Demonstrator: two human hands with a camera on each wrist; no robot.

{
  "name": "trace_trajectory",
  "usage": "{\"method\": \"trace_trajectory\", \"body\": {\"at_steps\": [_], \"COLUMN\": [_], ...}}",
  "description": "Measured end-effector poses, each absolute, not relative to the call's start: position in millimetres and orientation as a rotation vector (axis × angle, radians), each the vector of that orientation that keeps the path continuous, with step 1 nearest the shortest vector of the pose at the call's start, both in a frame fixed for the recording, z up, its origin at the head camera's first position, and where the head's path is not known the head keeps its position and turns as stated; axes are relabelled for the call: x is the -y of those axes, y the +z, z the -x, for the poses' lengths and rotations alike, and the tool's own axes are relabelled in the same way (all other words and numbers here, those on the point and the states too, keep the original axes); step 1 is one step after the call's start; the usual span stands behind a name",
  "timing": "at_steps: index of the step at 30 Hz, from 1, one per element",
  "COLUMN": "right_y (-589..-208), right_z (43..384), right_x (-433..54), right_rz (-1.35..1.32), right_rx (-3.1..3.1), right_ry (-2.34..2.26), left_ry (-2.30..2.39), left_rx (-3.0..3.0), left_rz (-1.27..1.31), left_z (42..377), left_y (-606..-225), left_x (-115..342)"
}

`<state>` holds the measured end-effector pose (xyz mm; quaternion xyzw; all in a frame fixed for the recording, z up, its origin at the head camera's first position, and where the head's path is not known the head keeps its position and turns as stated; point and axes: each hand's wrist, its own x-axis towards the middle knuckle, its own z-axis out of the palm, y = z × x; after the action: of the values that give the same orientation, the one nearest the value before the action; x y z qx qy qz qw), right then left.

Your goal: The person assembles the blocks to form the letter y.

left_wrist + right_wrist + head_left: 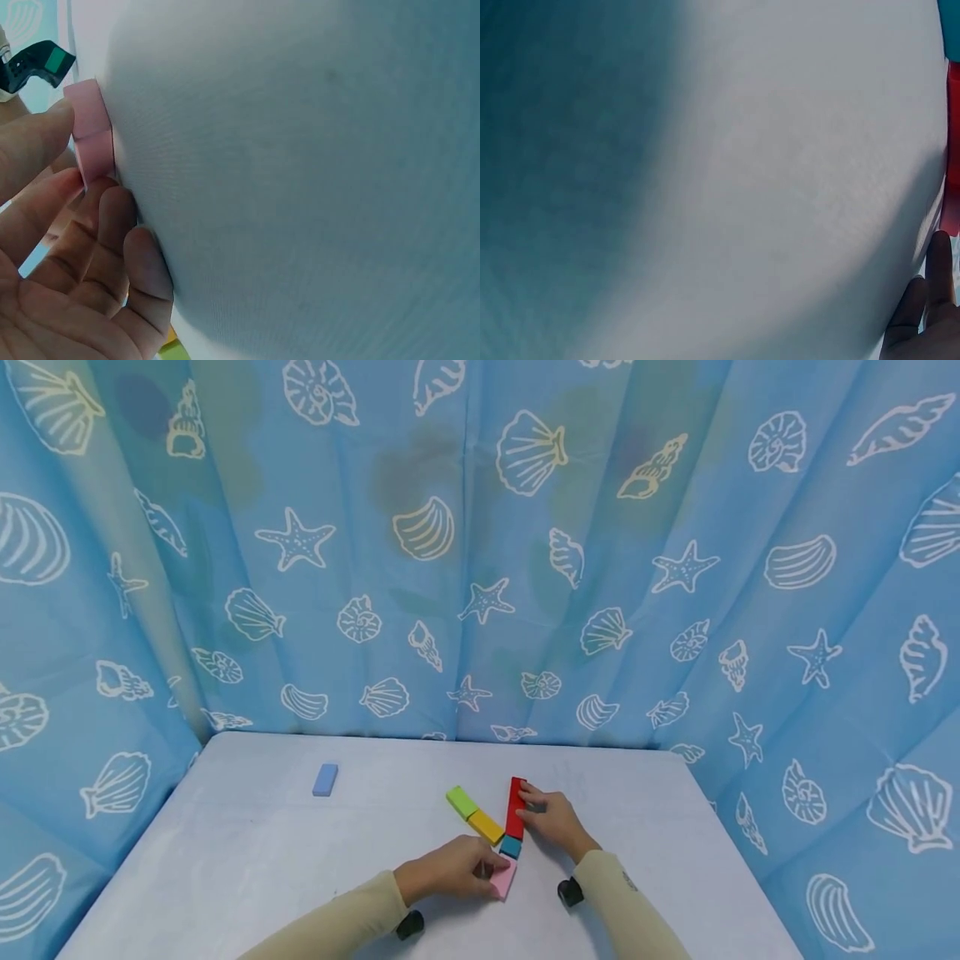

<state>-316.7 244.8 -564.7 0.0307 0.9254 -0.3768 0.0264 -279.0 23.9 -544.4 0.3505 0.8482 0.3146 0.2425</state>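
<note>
My left hand (461, 867) pinches a pink block (504, 880) between thumb and fingers on the table. Close up in the left wrist view, the pink piece (91, 111) shows a seam across it. Touching its far end is a teal block (511, 847), followed by a long red block (514, 810) in one line. My right hand (557, 820) has its fingertips against the red block's right side, fingers extended. A yellow block (486, 827) and a lime green block (461, 802) form a branch slanting up-left from near the teal one.
A blue block (325, 780) lies alone at the back left of the white table (225, 860). Behind the table hangs a blue shell-print curtain (465, 635). Black wrist-camera pieces (570, 892) stick out near both sleeves.
</note>
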Motion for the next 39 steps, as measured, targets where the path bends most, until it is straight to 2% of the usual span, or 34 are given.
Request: {"method": "trace_trajectory", "body": {"at_steps": [39], "right_y": [-565.0], "right_z": [316.5], "right_x": [-245.0], "right_rz": [-0.071], "right_rx": [-2.855], "right_ry": [-1.211], "left_ry": [0.874], "left_rx": [-2.343], "left_rz": [-1.001], "left_z": [282.6], "left_y": [-549.7], "left_x": [-25.6]}}
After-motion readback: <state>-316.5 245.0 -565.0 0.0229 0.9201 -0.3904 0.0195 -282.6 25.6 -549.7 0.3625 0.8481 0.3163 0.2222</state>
